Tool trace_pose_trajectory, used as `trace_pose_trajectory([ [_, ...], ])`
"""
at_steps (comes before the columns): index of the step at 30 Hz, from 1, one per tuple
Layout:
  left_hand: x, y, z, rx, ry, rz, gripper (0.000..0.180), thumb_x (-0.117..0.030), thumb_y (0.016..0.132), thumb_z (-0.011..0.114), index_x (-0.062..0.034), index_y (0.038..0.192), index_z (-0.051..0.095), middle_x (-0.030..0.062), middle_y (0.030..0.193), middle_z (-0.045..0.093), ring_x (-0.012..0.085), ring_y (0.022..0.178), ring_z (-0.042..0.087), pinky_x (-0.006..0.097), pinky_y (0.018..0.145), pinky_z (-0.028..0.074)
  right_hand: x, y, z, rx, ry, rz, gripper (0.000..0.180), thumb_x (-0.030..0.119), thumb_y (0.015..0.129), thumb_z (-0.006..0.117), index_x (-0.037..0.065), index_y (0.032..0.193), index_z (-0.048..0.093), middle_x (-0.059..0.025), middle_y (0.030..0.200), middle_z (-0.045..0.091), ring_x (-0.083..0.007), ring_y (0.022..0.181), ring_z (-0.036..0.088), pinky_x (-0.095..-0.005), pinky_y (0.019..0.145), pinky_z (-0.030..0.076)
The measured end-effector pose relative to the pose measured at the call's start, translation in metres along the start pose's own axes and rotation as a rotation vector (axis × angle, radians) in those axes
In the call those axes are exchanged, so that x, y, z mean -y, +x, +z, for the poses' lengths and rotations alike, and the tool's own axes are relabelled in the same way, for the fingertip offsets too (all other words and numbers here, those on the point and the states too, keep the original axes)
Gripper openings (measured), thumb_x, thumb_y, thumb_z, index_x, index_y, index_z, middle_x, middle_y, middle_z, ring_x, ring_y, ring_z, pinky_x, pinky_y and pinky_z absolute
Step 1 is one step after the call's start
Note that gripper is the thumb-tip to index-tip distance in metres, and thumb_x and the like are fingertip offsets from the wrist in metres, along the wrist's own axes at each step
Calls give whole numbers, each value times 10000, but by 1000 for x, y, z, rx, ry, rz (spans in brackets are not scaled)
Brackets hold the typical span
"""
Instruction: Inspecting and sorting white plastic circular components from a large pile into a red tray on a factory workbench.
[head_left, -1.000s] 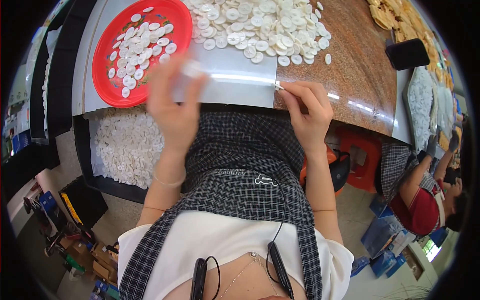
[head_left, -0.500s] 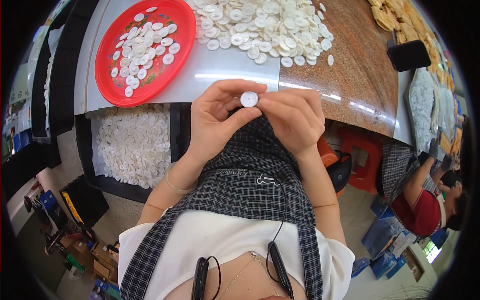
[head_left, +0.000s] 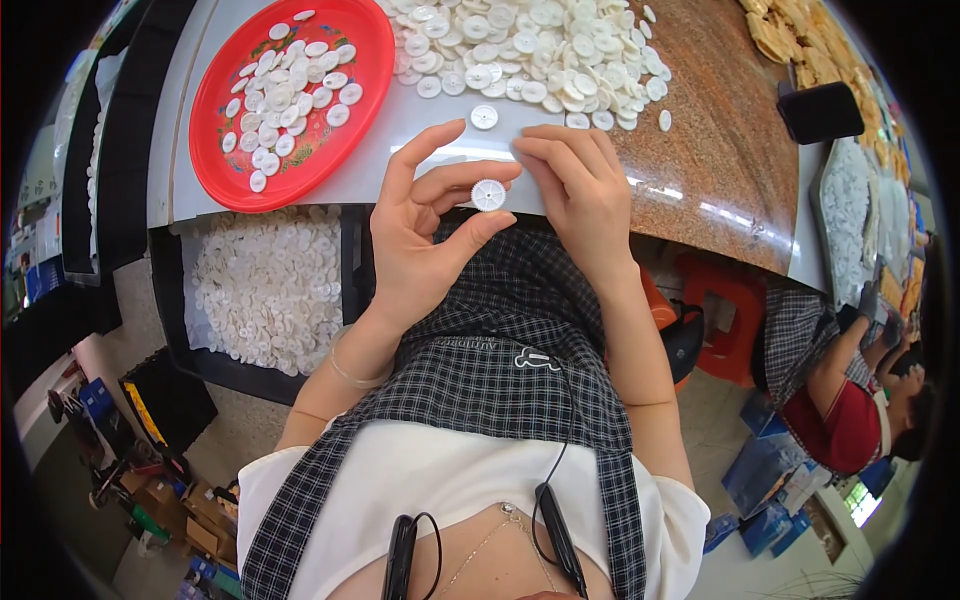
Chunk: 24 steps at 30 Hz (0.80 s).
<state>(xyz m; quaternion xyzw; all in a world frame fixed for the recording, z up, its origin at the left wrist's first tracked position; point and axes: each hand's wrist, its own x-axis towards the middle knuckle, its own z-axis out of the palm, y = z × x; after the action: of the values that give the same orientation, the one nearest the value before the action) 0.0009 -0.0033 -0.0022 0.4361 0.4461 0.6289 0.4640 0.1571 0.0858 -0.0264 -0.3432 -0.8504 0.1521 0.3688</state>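
Observation:
My left hand [head_left: 425,225] pinches a small white plastic gear [head_left: 488,195] between thumb and middle finger, its spoked face and toothed rim showing. The index finger is raised away from it. Just right of that gear, my right hand [head_left: 580,190] hovers over the table edge, its fingers loosely bent and nothing visible between them; its thumb is mostly hidden. A single loose gear [head_left: 484,117] lies on the grey tabletop beyond my fingers. Behind it spreads a large heap of similar white gears [head_left: 520,50].
To the left, a red plate [head_left: 215,95] carries many white gears. Below the table edge stands a black crate [head_left: 175,330] filled with white gears. A dark phone-like device [head_left: 820,112] sits at the right. Another person's gloved hand [head_left: 868,297] works at the far right.
My right hand has let go of the gear and moved up and away from it. The left hand's gear now shows a spoked face. One gear now lies apart from the heap.

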Motion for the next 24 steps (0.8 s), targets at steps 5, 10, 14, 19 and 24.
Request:
trace_pose_trajectory([
  [5, -2, 0, -1, 6, -3, -27, 683, 60, 819, 695, 6, 1383, 314, 197, 1125, 653, 218, 1053, 640, 310, 910, 526, -1, -7, -7, -39, 34, 52, 134, 13, 763, 718, 44, 891, 693, -74, 995, 686, -236, 873, 634, -329, 725, 515],
  [10, -4, -1, 0, 5, -2, -50, 693, 59, 819, 696, 3, 1388, 304, 198, 1134, 653, 215, 1051, 640, 307, 906, 526, -1, -10, -11, -22, 55, 82, 142, 12, 764, 723, 33, 900, 691, -78, 1018, 688, -231, 902, 644, -311, 752, 521],
  [14, -3, -1, 0, 24, 3, -45, 697, 61, 822, 693, 1, 1392, 297, 204, 1149, 648, 213, 1051, 638, 305, 911, 522, 3, -12, -11, -23, 167, 217, 157, 12, 769, 731, 38, 916, 681, -70, 1026, 685, -195, 879, 643, -307, 740, 521],
  [19, -2, 1, 2, -5, -177, -172, 583, 8, 873, 656, -1, 1369, 351, 139, 1041, 654, 163, 918, 634, 267, 784, 532, 13, -14, -20, -40, 524, 344, 323, 4, 753, 781, 16, 1039, 631, -84, 1052, 674, -150, 935, 638, -291, 776, 520],
  [24, 3, 2, -4, 200, -509, -517, 358, -206, 997, 528, 13, 1278, 493, 69, 984, 608, 92, 779, 566, 211, 609, 467, 22, -11, -21, -49, 620, 137, 633, 40, 665, 854, 33, 1204, 522, -97, 1020, 669, -175, 952, 659, -282, 846, 498],
])
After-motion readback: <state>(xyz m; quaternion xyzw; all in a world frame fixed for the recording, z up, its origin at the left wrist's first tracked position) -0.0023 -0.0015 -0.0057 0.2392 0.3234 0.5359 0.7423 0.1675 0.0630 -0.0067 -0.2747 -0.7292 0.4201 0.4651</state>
